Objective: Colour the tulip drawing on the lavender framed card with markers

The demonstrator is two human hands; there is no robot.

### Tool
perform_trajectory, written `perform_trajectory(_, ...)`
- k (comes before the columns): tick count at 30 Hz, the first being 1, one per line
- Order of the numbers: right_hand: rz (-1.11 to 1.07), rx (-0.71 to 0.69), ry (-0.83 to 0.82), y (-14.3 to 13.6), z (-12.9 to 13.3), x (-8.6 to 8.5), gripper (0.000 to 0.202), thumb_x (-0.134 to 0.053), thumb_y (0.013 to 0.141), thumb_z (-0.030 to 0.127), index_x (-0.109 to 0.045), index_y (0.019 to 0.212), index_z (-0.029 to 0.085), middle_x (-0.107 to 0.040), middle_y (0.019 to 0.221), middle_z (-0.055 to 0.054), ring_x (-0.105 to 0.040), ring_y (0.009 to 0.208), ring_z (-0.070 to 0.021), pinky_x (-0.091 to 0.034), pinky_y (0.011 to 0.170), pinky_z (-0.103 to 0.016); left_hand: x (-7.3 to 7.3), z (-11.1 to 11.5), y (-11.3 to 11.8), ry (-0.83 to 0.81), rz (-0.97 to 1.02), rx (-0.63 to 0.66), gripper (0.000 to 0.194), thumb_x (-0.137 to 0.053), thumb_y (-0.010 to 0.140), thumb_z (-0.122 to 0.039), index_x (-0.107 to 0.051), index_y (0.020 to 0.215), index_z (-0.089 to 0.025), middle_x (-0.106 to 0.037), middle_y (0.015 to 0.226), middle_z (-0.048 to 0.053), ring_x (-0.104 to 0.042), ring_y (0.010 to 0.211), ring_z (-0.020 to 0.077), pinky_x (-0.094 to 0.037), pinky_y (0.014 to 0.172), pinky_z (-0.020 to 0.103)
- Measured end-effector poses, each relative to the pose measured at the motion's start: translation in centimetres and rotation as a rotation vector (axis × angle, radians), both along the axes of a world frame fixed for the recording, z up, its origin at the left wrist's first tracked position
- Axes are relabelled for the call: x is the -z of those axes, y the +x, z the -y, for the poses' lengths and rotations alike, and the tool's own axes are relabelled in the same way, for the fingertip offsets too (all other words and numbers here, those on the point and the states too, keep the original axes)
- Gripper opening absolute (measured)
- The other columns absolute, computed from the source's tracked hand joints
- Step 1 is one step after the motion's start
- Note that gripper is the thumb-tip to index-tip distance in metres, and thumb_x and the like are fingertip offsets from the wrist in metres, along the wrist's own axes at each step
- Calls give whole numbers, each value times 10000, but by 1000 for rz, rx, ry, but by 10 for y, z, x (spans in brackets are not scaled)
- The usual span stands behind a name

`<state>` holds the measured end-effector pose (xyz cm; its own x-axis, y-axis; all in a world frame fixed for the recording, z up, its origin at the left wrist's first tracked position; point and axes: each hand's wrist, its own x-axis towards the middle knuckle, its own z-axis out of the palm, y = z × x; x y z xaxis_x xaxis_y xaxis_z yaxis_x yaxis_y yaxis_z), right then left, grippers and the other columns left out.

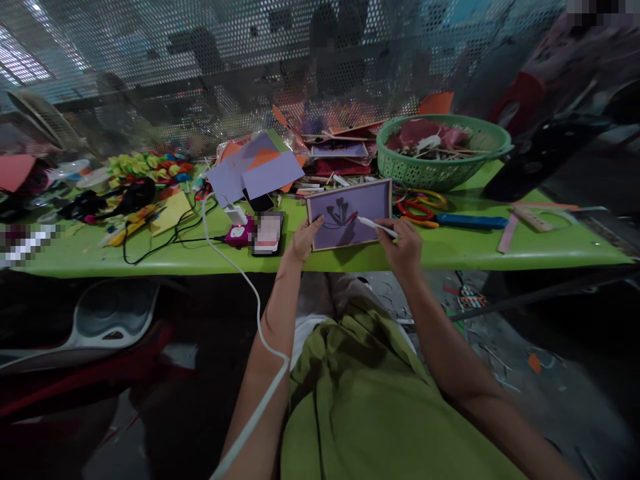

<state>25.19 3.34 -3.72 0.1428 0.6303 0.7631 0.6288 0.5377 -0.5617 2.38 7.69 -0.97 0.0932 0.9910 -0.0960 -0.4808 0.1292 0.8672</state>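
Observation:
A shallow wooden-edged frame (371,193) with a purple backing stands tilted up at the table's front edge. Dark flower shapes (342,212) on stems spread across its purple face. My left hand (304,239) grips the frame's lower left corner, thumb over the front. Between the closed fingers of my right hand (403,245) is a slim white pen (376,225), at the frame's right side. Its tip points left, at or close to the stems; whether it touches them I cannot tell.
Left of the frame lie a phone (267,233), a magenta power socket (239,232) and a white cable (257,300) that hangs across my left arm. Purple paper sheets (273,172) and a green basket (443,170) stand behind. Scissors (417,210) and a blue-handled tool (470,221) lie right.

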Motion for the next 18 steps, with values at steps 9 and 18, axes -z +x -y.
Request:
perform_trajectory(9, 56, -49, 7, 1, -4, 4, 158, -637, 991, 354, -756, 944, 260, -782, 884, -65, -694, 844, -274, -538, 790, -419, 2, -1, -1, 20, 0, 21, 294, -914, 741, -296, -785, 975, -175, -839, 1011, 80, -738, 1247, 334, -605, 1080, 452)
perform_trajectory(18, 150, -103, 70, -1, -3, 3, 155, -632, 1021, 322, -760, 968, 252, -799, 896, -64, -709, 823, -254, -548, 758, -397, 7, -5, -3, 14, -15, 31, 360, -915, 748, -339, -779, 1037, -171, -838, 994, 63, -784, 1128, 306, -631, 1018, 430)
